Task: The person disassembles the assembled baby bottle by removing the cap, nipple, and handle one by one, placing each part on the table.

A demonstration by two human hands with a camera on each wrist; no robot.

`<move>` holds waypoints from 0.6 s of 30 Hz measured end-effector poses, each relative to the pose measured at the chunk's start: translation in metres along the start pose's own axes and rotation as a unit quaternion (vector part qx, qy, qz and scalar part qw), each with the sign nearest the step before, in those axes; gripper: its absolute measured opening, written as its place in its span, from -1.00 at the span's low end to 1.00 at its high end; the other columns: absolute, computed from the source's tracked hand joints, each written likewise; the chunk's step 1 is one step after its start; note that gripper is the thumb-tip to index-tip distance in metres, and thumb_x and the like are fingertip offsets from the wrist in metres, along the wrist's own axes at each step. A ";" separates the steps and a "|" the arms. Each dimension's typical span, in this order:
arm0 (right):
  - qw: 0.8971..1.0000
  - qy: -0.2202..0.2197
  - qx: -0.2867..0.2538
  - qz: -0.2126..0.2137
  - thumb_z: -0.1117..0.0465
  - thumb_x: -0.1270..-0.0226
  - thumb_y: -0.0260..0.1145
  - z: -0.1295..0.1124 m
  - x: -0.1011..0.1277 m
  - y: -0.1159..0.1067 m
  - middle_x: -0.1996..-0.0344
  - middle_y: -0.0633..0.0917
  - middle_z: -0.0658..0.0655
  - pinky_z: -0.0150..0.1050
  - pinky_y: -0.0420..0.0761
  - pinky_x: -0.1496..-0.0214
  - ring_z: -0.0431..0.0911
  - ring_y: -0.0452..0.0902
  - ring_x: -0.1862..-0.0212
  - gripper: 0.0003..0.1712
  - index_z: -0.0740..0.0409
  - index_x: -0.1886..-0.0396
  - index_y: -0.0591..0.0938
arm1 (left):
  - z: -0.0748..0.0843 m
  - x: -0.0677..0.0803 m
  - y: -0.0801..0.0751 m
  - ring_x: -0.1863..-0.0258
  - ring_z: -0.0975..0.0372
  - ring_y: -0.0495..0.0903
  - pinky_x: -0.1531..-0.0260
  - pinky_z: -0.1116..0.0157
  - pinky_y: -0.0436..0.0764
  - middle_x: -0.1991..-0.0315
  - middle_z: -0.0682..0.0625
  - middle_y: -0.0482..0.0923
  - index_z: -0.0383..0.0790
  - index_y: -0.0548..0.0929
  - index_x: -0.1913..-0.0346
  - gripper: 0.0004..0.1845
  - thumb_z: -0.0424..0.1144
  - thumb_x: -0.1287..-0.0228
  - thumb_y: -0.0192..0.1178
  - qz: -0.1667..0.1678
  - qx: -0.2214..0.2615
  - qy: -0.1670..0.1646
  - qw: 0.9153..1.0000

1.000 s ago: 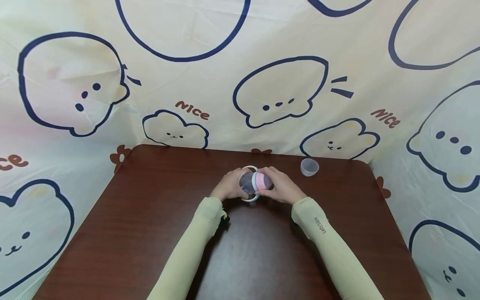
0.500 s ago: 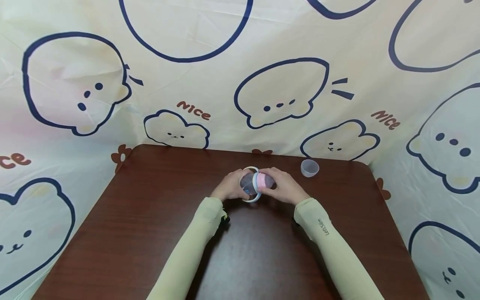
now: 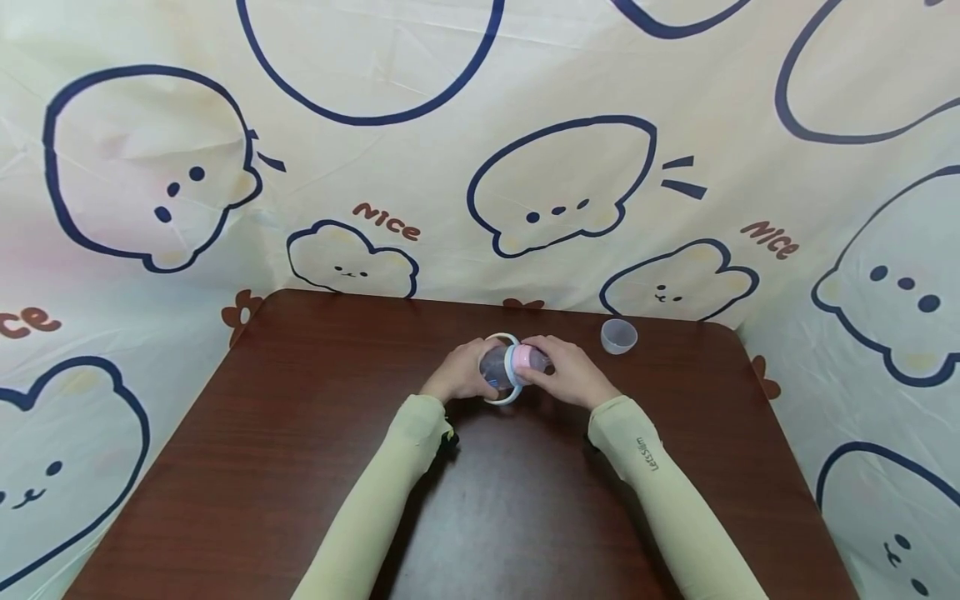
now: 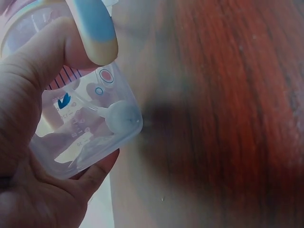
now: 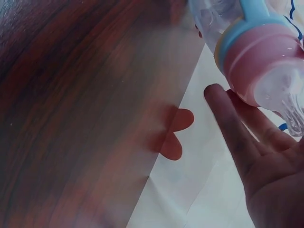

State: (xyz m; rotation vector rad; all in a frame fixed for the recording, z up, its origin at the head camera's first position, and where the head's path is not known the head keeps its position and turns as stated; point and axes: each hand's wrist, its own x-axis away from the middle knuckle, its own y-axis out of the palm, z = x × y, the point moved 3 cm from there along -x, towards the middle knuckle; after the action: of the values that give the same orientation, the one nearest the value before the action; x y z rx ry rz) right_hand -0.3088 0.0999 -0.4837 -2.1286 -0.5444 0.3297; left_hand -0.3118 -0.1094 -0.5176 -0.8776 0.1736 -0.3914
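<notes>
A clear baby bottle (image 3: pixel 493 365) lies tipped sideways between my hands, its teat end toward the right. My left hand (image 3: pixel 459 371) grips the bottle body, with the thumb over its near side. In the left wrist view, a straw with a weighted ball (image 4: pixel 124 118) shows inside, and a blue and cream handle (image 4: pixel 97 31) arches past the thumb. My right hand (image 3: pixel 572 372) holds the pink collar (image 5: pixel 259 59) between thumb and fingers. One fingertip stands off the collar in the right wrist view. The clear teat (image 5: pixel 282 92) points toward the right palm.
A small translucent cup-shaped cap (image 3: pixel 619 337) stands on the brown wooden table (image 3: pixel 337 467) near the back edge, right of my hands. A cream cloth with cartoon drawings (image 3: pixel 442 192) hangs behind the table and along both sides.
My right fingers and thumb have shifted slightly around the pink collar, uncovering more of the collar and teat. The left hand and bottle body stay nearly in place.
</notes>
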 end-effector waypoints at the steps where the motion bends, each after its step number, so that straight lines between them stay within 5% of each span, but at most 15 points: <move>1: 1.000 0.002 -0.001 0.000 -0.20 -0.31 0.46 0.000 0.000 0.000 -0.19 0.66 0.07 0.04 0.61 -0.26 0.00 0.59 -0.12 -0.28 -0.03 -0.37 0.54 | 0.000 0.000 0.000 -0.02 0.07 0.58 -0.09 0.06 0.61 -0.09 -0.08 0.61 -0.05 0.56 -0.28 -0.15 -0.22 0.19 0.70 -0.001 -0.001 0.000 1.000; 12: 0.999 -0.036 -0.008 -0.002 -0.14 -0.23 0.55 -0.001 0.004 -0.005 -0.15 0.60 0.02 0.01 0.63 -0.22 -0.03 0.56 -0.10 -0.23 -0.13 -0.41 0.52 | 0.002 -0.002 0.000 -0.01 0.09 0.57 -0.10 0.07 0.61 -0.07 -0.05 0.60 -0.02 0.56 -0.26 -0.17 -0.20 0.18 0.70 -0.004 -0.007 -0.003 1.000; 18: 1.000 -0.003 -0.011 -0.001 -0.17 -0.31 0.47 0.000 0.003 -0.004 -0.23 0.62 0.07 0.07 0.59 -0.29 0.02 0.58 -0.18 -0.27 -0.08 -0.41 0.51 | 0.001 -0.001 0.001 0.00 0.07 0.57 -0.09 0.06 0.61 -0.06 -0.06 0.60 -0.02 0.56 -0.27 -0.16 -0.21 0.19 0.71 -0.001 -0.008 -0.009 1.000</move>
State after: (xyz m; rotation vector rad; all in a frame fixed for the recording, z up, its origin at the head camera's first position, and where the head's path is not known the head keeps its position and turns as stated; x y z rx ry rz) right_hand -0.3076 0.1030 -0.4805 -2.1492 -0.5570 0.3297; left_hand -0.3120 -0.1071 -0.5177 -0.8966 0.1581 -0.3847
